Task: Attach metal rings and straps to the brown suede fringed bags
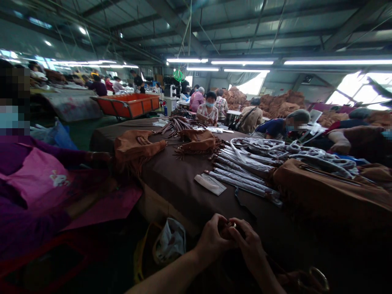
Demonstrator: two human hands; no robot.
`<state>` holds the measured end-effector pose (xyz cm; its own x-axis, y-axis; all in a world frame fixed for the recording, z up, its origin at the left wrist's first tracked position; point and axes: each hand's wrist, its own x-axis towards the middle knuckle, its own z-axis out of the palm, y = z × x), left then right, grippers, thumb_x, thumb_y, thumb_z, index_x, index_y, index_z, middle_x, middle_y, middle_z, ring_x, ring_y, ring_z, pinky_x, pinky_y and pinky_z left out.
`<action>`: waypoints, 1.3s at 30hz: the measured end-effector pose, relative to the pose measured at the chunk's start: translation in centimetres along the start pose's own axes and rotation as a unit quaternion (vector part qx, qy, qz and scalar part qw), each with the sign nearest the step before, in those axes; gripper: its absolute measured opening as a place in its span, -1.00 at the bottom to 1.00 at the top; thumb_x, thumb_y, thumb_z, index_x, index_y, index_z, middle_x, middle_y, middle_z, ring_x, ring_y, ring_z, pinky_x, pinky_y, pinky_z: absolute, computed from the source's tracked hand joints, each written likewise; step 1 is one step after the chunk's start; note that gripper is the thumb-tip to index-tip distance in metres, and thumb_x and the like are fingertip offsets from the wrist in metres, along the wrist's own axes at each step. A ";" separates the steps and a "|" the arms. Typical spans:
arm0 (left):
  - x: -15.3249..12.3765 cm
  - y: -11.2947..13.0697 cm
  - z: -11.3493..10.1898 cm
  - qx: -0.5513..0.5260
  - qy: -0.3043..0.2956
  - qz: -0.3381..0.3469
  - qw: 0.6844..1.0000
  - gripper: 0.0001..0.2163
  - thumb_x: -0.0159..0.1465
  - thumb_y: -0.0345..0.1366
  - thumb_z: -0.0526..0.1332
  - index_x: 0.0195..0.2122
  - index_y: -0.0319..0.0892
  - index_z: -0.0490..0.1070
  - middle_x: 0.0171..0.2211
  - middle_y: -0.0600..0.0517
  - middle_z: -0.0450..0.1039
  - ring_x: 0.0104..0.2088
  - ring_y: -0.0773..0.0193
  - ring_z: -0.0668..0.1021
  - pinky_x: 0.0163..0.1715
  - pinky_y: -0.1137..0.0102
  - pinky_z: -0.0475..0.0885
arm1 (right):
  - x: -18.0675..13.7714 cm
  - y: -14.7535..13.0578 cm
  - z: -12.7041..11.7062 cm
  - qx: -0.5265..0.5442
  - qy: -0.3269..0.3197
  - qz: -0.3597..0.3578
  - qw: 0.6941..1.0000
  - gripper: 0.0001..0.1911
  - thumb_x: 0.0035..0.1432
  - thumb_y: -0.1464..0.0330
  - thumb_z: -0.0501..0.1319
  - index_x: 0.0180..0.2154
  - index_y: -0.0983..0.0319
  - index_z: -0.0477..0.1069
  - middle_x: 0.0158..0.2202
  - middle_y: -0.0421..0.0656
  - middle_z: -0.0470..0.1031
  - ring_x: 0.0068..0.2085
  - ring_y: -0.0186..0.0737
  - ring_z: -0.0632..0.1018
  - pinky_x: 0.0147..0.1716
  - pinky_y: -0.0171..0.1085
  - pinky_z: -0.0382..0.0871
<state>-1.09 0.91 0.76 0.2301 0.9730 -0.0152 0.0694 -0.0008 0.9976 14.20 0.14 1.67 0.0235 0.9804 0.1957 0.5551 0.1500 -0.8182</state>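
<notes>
Close together near the table's front edge, my left hand and my right hand are both closed, fingertips meeting. Pinched between them is a small gold-coloured metal fitting, with something brown at it that my fingers mostly hide. Below my right hand, in shadow, lies brown material with a large gold-coloured ring. Whether it joins the fitting, I cannot tell. To the right of my hands sits a brown fringed bag. Plastic-wrapped straps and a flat clear packet lie beyond them.
On the dark-covered table are two more brown fringed bags, one at the left edge and one farther back. A co-worker in a pink apron sits close at left. A white plastic bag stands below the table edge.
</notes>
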 end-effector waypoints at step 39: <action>-0.1 0.3 0.2 0.026 0.010 0.023 0.999 -0.61 -0.04 -0.25 0.38 -0.19 -0.21 0.37 -0.34 0.07 0.47 -0.33 0.29 0.47 -0.36 0.48 0.35 | -0.7 1.1 0.4 -0.003 0.018 0.007 1.000 -0.50 0.01 0.08 0.27 -0.04 0.18 0.43 -0.07 -0.07 0.52 -0.07 -0.03 0.53 -0.06 -0.13 0.43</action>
<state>-0.92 0.75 1.04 0.2154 0.9760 0.0331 0.1097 -0.0579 0.9923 14.47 -0.32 0.40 0.0613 0.9773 0.2029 0.5602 0.1346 -0.8173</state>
